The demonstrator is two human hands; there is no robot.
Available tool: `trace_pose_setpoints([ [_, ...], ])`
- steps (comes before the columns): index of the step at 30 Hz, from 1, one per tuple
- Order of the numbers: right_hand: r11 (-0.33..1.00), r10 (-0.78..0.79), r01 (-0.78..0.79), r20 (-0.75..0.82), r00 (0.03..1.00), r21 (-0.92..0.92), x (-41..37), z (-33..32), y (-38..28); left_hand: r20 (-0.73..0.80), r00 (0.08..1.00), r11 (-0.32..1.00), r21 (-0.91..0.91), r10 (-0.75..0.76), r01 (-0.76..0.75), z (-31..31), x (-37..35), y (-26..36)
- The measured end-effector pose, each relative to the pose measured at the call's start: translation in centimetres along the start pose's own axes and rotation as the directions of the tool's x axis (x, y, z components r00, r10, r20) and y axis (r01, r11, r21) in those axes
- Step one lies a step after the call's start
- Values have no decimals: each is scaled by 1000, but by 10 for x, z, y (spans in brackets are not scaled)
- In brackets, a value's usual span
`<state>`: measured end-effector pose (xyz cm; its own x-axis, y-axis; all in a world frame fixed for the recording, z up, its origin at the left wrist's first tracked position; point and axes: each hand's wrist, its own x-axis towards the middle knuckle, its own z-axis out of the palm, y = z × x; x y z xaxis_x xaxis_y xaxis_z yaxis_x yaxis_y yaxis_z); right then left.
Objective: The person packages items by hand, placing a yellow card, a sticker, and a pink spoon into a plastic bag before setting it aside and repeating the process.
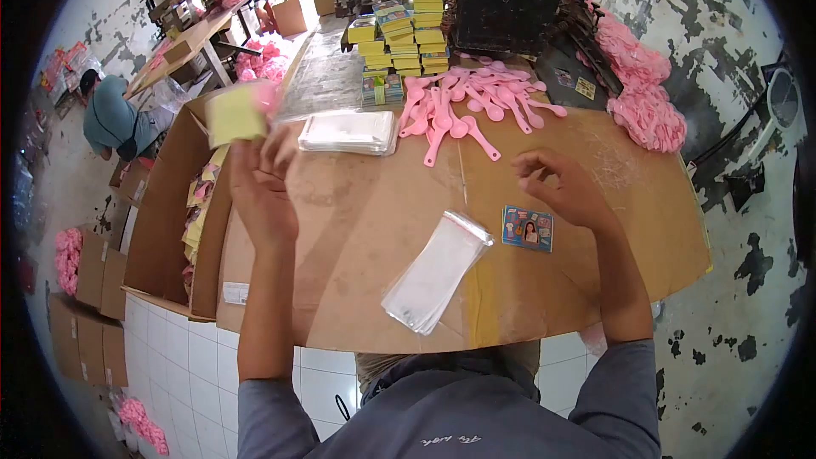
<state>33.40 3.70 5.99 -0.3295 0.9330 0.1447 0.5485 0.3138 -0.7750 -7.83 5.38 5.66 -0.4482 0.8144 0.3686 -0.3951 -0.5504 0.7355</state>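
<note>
My left hand point(265, 191) is raised over the right edge of the open carton, its fingers apart. A motion-blurred yellow card packet point(236, 116) with something pink at its corner is just beyond the fingertips; whether they touch cannot be made out. My right hand point(557, 189) hovers above the cardboard with loosely bent, parted fingers and nothing visible in them. Below it lies a small stack of printed cards point(528, 229). Clear plastic bags point(436, 274) lie fanned in front of me. Pink spoons point(463, 106) are heaped farther back.
The open carton point(155, 229) on the left contains yellow and pink packets. Another pile of clear bags point(347, 132) sits behind, before tall stacks of yellow-edged cards point(404, 38). Pink bundles point(642, 89) stand at right. A person point(115, 115) bends down at far left.
</note>
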Motion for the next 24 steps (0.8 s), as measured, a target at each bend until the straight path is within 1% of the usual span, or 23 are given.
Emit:
trace_pose_setpoints([
  [1, 995, 15, -15, 1, 1000, -94, -2, -6, 8, -9, 999, 999, -2, 39, -39, 17, -6, 13],
  [2, 982, 30, -29, 1, 1000, -187, -3, -10, 16, 40, 999, 997, 76, 22, -25, 12, -6, 2],
  [3, 976, 9, 6, 65, 998, -218, -7, -13, 26, 86, 996, 988, 154, 2, -15, 4, -5, -13],
  [4, 969, -9, 41, 131, 991, -245, -11, -14, 34, 244, 962, 939, 342, -127, 37, 1, -12, -25],
  [5, 959, -24, 78, 197, 980, -271, -15, -13, 41, 365, 889, 851, 523, -278, 51, 1, -25, -36],
  [6, 966, -4, 62, 224, 975, -252, -16, -11, 43, 405, 820, 747, 664, -404, 41, 12, -46, -40],
  [7, 972, 16, 44, 249, 968, -233, -16, -9, 45, 415, 739, 622, 783, -530, 7, 25, -68, -45],
  [8, 977, 37, 23, 274, 961, -213, -17, -8, 46, 481, 685, 560, 818, -547, -126, 28, -82, -53],
  [9, 985, 53, -6, 271, 961, -171, -17, -6, 47, 536, 621, 494, 829, -572, -261, 29, -92, -61],
  [11, 994, 89, -67, 266, 960, -88, -17, -5, 49, 589, 602, 448, 806, -540, -387, 30, -99, -69],
  [12, 993, 105, -87, 262, 959, -80, -17, -5, 49, 616, 588, 423, 787, -524, -449, 31, -101, -71],
  [15, 989, 146, -140, 254, 956, -45, -15, -9, 48, 481, 627, 459, 862, -612, -214, 29, -99, -71],
  [17, 984, 175, -179, 259, 950, -7, -16, -10, 51, 473, 630, 508, 850, -616, -141, 27, -96, -71],
  [18, 984, 180, -177, 248, 952, -36, -15, -10, 52, 469, 632, 531, 841, -617, -105, 25, -95, -71],
  [20, 980, 193, -176, 220, 956, -95, -15, -10, 54, 484, 617, 551, 829, -621, -96, 24, -94, -71],
  [23, 985, 141, -130, 94, 986, -112, -15, -8, 46, 505, 615, 583, 807, -605, -90, 24, -93, -72],
  [24, 999, 29, -27, 119, 992, -20, -14, -6, 42, 511, 620, 594, 800, -596, -88, 24, -93, -73],
])
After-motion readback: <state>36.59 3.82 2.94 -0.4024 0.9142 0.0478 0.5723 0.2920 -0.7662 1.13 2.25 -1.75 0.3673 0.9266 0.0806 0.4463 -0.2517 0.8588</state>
